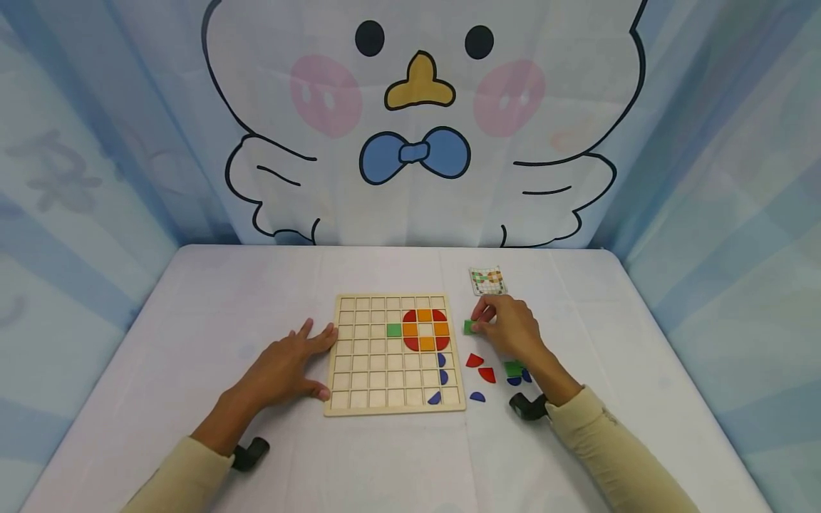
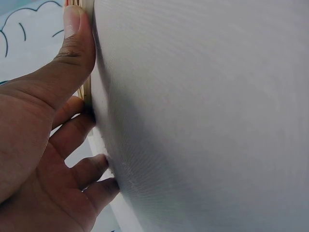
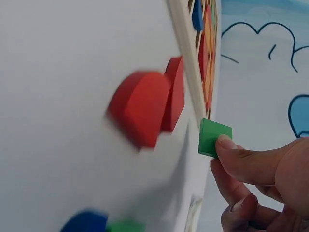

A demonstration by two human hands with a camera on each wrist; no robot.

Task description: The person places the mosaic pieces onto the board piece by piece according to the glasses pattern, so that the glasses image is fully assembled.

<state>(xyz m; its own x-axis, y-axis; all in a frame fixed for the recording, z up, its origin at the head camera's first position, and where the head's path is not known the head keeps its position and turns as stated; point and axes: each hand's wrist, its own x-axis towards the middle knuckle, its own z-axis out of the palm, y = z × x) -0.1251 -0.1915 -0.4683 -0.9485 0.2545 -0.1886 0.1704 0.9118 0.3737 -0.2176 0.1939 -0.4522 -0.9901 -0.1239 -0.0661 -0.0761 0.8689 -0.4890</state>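
Note:
A wooden grid board lies on the table, bearing a ring of red and orange pieces, a green square beside that ring and several blue pieces below it. My left hand is spread at the board's left edge; in the left wrist view the thumb of the hand touches the board's side. Just right of the board, my right hand pinches a green square piece. The right wrist view shows that green piece between thumb and fingers of the hand.
Two red pieces lie right of the board. Nearer my right wrist are a green piece and blue pieces, with another blue piece near the board's lower right corner. A small patterned card lies behind my right hand.

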